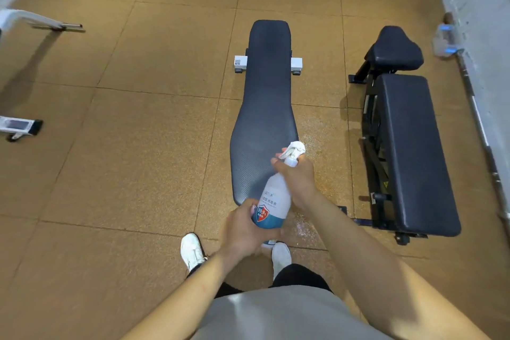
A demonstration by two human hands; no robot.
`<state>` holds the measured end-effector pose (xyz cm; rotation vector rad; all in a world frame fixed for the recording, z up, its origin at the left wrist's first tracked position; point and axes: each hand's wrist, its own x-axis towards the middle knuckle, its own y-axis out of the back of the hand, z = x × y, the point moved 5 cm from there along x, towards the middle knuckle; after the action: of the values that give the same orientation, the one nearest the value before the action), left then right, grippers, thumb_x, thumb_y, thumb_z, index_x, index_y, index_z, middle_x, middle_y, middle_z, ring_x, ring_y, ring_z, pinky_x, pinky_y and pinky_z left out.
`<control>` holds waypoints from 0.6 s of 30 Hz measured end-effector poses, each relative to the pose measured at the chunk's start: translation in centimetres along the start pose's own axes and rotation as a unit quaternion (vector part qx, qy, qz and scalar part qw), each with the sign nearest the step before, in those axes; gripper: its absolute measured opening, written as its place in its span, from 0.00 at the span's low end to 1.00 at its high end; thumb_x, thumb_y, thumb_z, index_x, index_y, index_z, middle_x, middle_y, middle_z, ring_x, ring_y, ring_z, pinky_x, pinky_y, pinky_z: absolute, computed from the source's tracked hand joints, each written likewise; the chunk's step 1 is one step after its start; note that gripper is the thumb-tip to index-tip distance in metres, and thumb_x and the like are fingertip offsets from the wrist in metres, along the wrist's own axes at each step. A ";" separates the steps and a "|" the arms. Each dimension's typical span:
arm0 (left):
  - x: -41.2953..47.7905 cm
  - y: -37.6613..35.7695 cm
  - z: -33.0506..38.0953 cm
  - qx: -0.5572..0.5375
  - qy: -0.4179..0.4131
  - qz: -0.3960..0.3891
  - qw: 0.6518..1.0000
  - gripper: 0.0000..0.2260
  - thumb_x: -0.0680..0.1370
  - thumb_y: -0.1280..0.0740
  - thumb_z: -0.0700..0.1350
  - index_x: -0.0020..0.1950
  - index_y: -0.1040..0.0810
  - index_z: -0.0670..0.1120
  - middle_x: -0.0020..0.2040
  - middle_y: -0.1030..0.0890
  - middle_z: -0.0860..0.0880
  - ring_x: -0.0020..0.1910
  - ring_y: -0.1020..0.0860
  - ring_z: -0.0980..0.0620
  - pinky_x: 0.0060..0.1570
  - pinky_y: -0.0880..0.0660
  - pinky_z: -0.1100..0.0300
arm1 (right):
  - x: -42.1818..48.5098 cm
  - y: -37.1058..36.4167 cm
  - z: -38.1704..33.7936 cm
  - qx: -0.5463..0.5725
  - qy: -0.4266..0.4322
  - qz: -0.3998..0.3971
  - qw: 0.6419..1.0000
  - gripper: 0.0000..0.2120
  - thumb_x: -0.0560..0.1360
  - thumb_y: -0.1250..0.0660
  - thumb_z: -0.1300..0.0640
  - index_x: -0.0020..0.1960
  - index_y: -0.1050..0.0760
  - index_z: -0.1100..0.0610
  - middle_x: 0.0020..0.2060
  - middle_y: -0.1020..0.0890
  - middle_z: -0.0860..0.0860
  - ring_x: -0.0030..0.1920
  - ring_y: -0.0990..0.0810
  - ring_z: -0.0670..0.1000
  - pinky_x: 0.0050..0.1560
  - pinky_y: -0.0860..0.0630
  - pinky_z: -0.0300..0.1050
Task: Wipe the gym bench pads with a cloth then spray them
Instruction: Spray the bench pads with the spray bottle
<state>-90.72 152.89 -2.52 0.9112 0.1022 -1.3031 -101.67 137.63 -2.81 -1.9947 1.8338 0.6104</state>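
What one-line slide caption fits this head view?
Both hands hold a disinfectant spray bottle over the near end of the flat bench pad, nozzle aimed along it.

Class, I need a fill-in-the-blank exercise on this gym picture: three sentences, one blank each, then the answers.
1. The spray bottle is held by ____ hands.
2. The right hand grips the bottle near its ____.
3. The left hand holds the bottle near its ____, above the near end of the bench pad.

Answers: two; top; bottom
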 end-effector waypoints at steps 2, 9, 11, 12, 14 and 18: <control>1.1 1.6 -0.5 0.036 -0.022 -0.006 0.999 0.30 0.57 0.22 0.67 0.55 0.24 0.58 0.47 0.16 0.61 0.45 0.18 0.62 0.44 0.18 0.54 | 0.1 -0.9 0.1 0.026 -0.021 0.038 0.999 0.09 0.73 0.24 0.62 0.50 0.23 0.56 0.42 0.17 0.54 0.40 0.19 0.53 0.47 0.20 0.51; 4.3 10.0 -3.8 0.037 -0.093 -0.081 0.992 0.29 0.65 0.18 0.59 0.62 0.25 0.57 0.53 0.18 0.60 0.47 0.20 0.63 0.33 0.29 0.76 | -1.6 -7.4 -0.3 0.085 -0.035 0.134 0.987 0.12 0.74 0.24 0.64 0.55 0.22 0.58 0.44 0.16 0.54 0.39 0.17 0.52 0.39 0.20 0.44; 5.1 11.9 -5.9 0.037 -0.095 -0.105 0.989 0.29 0.66 0.17 0.57 0.63 0.25 0.56 0.55 0.18 0.61 0.47 0.19 0.62 0.35 0.27 0.76 | -2.6 -10.3 -0.5 0.075 -0.050 0.153 0.984 0.13 0.74 0.24 0.62 0.57 0.22 0.57 0.45 0.15 0.53 0.38 0.16 0.51 0.35 0.19 0.41; 5.4 12.9 -7.0 0.042 -0.095 -0.111 0.988 0.28 0.67 0.18 0.56 0.63 0.25 0.56 0.56 0.18 0.61 0.48 0.19 0.61 0.36 0.26 0.75 | -3.0 -11.7 -0.3 0.076 -0.065 0.164 0.981 0.13 0.74 0.24 0.62 0.56 0.22 0.58 0.44 0.15 0.55 0.36 0.16 0.52 0.34 0.19 0.41; 6.3 14.7 -9.1 0.046 -0.091 -0.117 0.988 0.26 0.68 0.18 0.58 0.62 0.25 0.58 0.56 0.18 0.61 0.48 0.19 0.60 0.42 0.23 0.72 | -3.7 -14.2 0.4 0.077 -0.088 0.192 0.974 0.10 0.74 0.25 0.63 0.52 0.23 0.60 0.43 0.17 0.59 0.36 0.17 0.56 0.33 0.21 0.43; 7.7 18.7 -10.9 0.080 -0.126 -0.139 0.979 0.27 0.65 0.20 0.64 0.59 0.23 0.57 0.51 0.16 0.59 0.45 0.17 0.56 0.42 0.22 0.65 | -4.5 -18.7 0.8 0.059 -0.100 0.221 0.968 0.08 0.74 0.25 0.61 0.48 0.24 0.56 0.44 0.16 0.61 0.42 0.15 0.60 0.37 0.20 0.46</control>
<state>-67.78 153.39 -4.19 0.8809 -0.0766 -1.6969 -83.39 143.53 -1.48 -1.3948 2.1403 0.7738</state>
